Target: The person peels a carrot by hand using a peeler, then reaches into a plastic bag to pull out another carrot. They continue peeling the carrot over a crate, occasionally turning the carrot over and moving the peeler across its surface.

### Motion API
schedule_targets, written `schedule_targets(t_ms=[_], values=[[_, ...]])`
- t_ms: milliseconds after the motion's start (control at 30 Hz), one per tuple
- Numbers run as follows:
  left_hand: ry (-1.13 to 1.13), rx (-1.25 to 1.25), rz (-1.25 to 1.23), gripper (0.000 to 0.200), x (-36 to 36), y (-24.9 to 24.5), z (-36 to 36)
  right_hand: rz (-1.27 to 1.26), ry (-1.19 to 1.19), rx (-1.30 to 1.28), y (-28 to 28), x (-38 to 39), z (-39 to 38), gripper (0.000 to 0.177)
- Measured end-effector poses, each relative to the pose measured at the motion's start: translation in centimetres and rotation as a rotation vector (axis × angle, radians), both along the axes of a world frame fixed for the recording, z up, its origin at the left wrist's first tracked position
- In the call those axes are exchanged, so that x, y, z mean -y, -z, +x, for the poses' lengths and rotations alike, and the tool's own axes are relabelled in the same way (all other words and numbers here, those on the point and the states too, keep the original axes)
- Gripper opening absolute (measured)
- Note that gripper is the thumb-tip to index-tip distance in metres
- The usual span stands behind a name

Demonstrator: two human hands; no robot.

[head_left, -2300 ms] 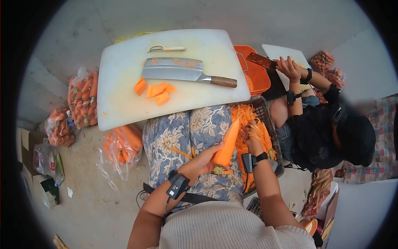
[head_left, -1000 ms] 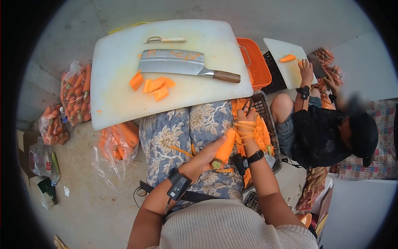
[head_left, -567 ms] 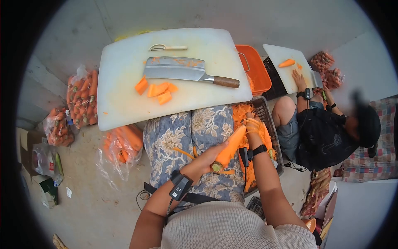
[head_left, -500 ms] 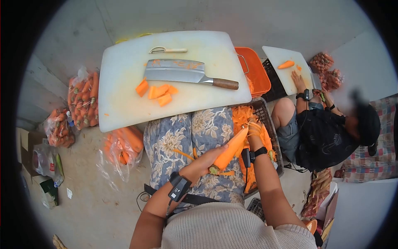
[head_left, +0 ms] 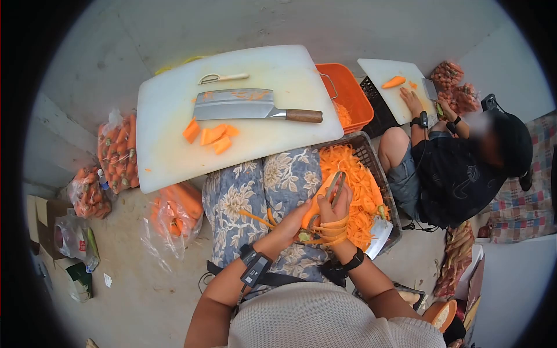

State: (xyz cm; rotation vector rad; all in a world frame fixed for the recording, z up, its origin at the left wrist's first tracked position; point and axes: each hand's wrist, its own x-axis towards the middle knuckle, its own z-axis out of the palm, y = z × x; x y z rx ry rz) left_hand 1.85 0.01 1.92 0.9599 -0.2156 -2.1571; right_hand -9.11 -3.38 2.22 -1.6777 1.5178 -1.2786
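My left hand (head_left: 292,225) is closed around the lower end of a large carrot (head_left: 313,210), which tilts up and to the right above my lap. In my right hand (head_left: 336,210), a peeler (head_left: 336,184) lies against the carrot's upper part. Thin strips of carrot peel (head_left: 329,231) drape over the right hand and wrist. Just right of my hands, a dark crate (head_left: 397,223) holds a heap of carrot peelings (head_left: 357,180). A flat metal blade (head_left: 380,234) rests at the crate's near side.
Ahead is a white cutting board (head_left: 168,156) bearing a cleaver (head_left: 235,104), carrot chunks (head_left: 214,136) and another peeler (head_left: 223,77). An orange bin (head_left: 362,110) stands behind the crate. Bagged carrots (head_left: 119,153) sit left. A co-worker (head_left: 458,168) sits right, beside a smaller board (head_left: 377,72).
My right hand has swung nearer my body, turning the peeler upright along the carrot. The peel strips now hang around the wrist. More of the crate's peelings and the blade show.
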Motion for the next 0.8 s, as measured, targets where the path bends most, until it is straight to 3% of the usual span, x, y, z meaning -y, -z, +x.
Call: schedule_targets(t_ms=[267,433,533,633,700,733,800], values=[[-0.032,0.065,-0.145,0.043,0.0,1.9,-0.3,0.148,0.121,-0.065,3.5,4.4,-1.9,0.029],[-0.012,0.059,-0.103,0.041,0.2,1.8,0.1,0.117,0.109,-0.14,4.1,5.5,-1.9,0.027],[0.012,0.061,-0.079,0.041,0.2,1.7,0.1,0.272,0.183,-0.032,3.6,7.3,-2.0,0.029],[0.016,0.067,-0.07,0.041,0.2,1.8,0.0,0.313,0.283,-0.204,5.8,9.6,-3.4,0.029],[0.013,0.054,-0.079,0.041,0.2,2.0,0.0,0.328,0.249,0.046,6.6,10.6,-3.7,0.023],[0.018,0.047,-0.074,0.041,0.2,2.0,0.0,0.327,0.244,0.045,7.2,11.3,-4.1,0.023],[0.022,0.042,-0.069,0.041,0.2,1.9,0.2,0.386,0.38,-0.298,8.6,12.7,-5.3,0.031]])
